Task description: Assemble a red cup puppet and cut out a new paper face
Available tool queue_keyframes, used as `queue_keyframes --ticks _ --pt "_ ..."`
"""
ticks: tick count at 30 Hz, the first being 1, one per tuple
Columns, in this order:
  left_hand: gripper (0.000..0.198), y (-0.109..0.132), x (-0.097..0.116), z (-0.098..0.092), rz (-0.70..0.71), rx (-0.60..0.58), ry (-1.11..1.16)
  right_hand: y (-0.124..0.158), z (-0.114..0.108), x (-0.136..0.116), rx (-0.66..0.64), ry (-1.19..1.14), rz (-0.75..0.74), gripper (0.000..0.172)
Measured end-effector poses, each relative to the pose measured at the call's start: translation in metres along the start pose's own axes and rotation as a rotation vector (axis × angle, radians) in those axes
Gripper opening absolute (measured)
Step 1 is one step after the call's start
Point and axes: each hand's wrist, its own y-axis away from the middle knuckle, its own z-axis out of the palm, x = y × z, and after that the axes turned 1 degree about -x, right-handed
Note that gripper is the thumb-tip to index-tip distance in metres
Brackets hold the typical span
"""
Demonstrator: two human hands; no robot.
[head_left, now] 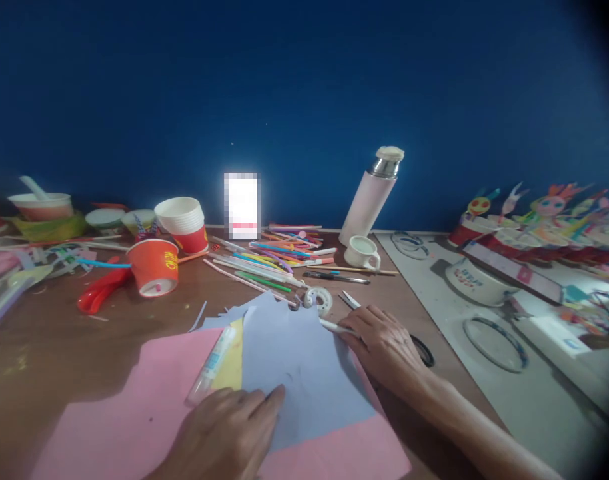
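My left hand (227, 433) rests on stacked coloured paper, with its thumb or forefinger stretched onto a lavender-blue sheet (304, 373) and its other fingers loosely bent. Under that sheet lie a small yellow piece (229, 363) and a large pink sheet (114, 407). A clear glue tube (214, 360) with a whitish label lies just beyond my left fingers. At the blue sheet's right edge, my right hand (384, 337) closes round a thin white stick (336, 326) whose kind I cannot make out. Scissors (352, 300) lie partly hidden beneath that hand, their black handle showing beside the wrist.
Behind the paper lie a white tape roll (318, 301), a black pen (337, 277) and several coloured sticks (269, 257). A flask (369, 193) and a white mug (362, 252) stand behind. Paper cups (154, 267) are at left; bowls (479, 280) and decorated cups (539, 230) at right.
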Motion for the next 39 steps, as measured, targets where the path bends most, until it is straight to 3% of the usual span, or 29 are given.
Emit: queue_keyframes --ticks 10,16,26,30,35,39 --pt "0.034 0.000 0.000 0.005 -0.008 0.113 0.023 0.003 -0.007 0.016 0.219 -0.013 0.055 0.016" --pt "0.035 -0.001 0.001 0.005 -0.022 0.145 0.021 0.000 -0.012 0.035 0.183 0.030 0.188 0.016" --pt "0.034 -0.001 0.000 0.005 -0.033 0.132 0.012 -0.002 -0.006 0.041 0.149 -0.008 0.212 0.016" --pt "0.033 -0.001 0.002 0.001 -0.053 0.115 0.033 -0.001 -0.012 0.036 0.227 -0.238 0.242 0.017" --pt "0.029 -0.001 0.004 -0.016 -0.186 0.154 0.172 0.009 -0.030 0.012 0.196 -0.808 0.337 0.019" --pt "0.036 -0.002 0.003 -0.036 -0.403 0.014 0.378 0.027 -0.041 -0.017 0.093 -0.920 0.164 0.013"
